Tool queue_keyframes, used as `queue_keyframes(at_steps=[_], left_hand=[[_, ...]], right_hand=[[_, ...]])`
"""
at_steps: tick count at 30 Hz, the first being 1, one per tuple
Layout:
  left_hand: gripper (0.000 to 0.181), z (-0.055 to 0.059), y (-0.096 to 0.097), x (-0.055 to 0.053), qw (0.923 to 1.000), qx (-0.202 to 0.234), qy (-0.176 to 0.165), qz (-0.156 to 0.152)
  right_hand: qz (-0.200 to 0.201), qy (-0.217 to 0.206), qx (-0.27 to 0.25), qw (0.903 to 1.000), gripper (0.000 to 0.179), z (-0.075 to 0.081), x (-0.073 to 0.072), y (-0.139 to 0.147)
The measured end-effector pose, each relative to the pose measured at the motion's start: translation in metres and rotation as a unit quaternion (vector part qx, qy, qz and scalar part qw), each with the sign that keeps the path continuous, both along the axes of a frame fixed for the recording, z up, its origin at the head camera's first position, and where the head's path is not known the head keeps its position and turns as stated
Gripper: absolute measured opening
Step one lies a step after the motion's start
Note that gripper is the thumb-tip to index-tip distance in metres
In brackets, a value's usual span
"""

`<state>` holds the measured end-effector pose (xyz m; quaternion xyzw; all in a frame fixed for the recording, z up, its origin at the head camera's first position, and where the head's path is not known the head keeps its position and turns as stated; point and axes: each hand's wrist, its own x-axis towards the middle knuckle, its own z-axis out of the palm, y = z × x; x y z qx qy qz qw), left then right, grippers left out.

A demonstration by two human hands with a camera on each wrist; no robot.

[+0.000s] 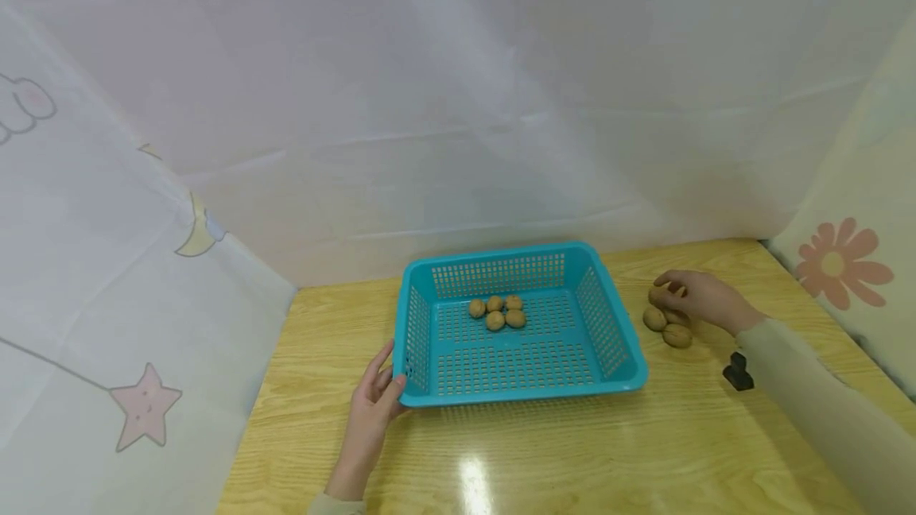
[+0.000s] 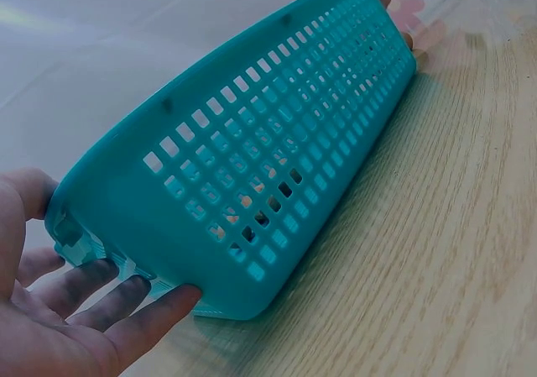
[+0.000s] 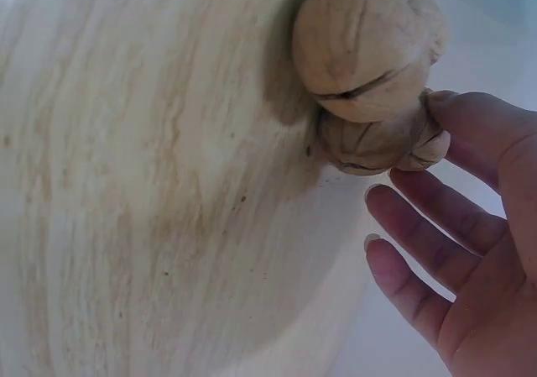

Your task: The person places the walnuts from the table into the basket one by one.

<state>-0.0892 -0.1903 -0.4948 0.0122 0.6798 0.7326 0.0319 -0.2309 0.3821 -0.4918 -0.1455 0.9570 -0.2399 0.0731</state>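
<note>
A turquoise plastic basket (image 1: 518, 393) with perforated walls stands on the wooden table, several walnuts (image 1: 494, 320) grouped inside toward its back. My left hand (image 1: 372, 412) grips the basket's near left corner, its thumb on the rim and its fingers against the outer wall (image 2: 109, 184). Right of the basket, my right hand (image 1: 704, 298) pinches a walnut (image 1: 655, 296) between thumb and forefinger, partly hidden in the head view. More walnuts (image 3: 361, 45) lie close against it. In the right wrist view, the other fingers (image 3: 419, 234) of that hand are spread beside the pile.
The light wood table (image 1: 544, 459) runs up to a pale cloth backdrop (image 1: 458, 141) behind and at both sides. A small black piece (image 1: 739, 372) shows beside the right sleeve (image 1: 809, 396).
</note>
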Motion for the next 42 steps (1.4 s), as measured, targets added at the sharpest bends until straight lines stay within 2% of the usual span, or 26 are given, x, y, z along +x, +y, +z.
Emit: queue_keyframes(at_steps=[3, 9, 13, 24, 30, 37, 42], left_hand=[[0.063, 0.000, 0.000, 0.000, 1.0000, -0.001, 0.000, 0.002], [0.062, 0.001, 0.002, 0.001, 0.9999, -0.001, 0.008, 0.006], [0.062, 0.002, 0.001, 0.001, 1.0000, 0.000, 0.000, 0.006], [0.063, 0.005, 0.001, 0.002, 0.9999, -0.007, -0.008, 0.001], [0.063, 0.005, 0.001, 0.002, 0.9999, -0.005, -0.009, 0.003], [0.063, 0.005, 0.001, 0.003, 1.0000, -0.003, -0.007, 0.001], [0.063, 0.005, 0.001, 0.003, 1.0000, -0.005, -0.006, -0.002]], right_hand=[[0.002, 0.013, -0.003, 0.9999, 0.043, 0.003, 0.002, -0.002], [0.005, 0.033, -0.001, 0.9995, 0.043, 0.020, 0.010, -0.015], [0.006, 0.042, 0.004, 0.9991, 0.043, 0.031, 0.015, -0.025], [0.012, 0.077, -0.026, 0.9966, 0.043, 0.071, 0.026, -0.060], [0.033, 0.107, -0.030, 0.9932, 0.037, 0.086, 0.025, -0.076], [0.053, 0.109, -0.027, 0.9922, 0.036, 0.102, 0.019, -0.100], [0.084, 0.119, -0.034, 0.9888, 0.031, 0.107, 0.012, -0.121]])
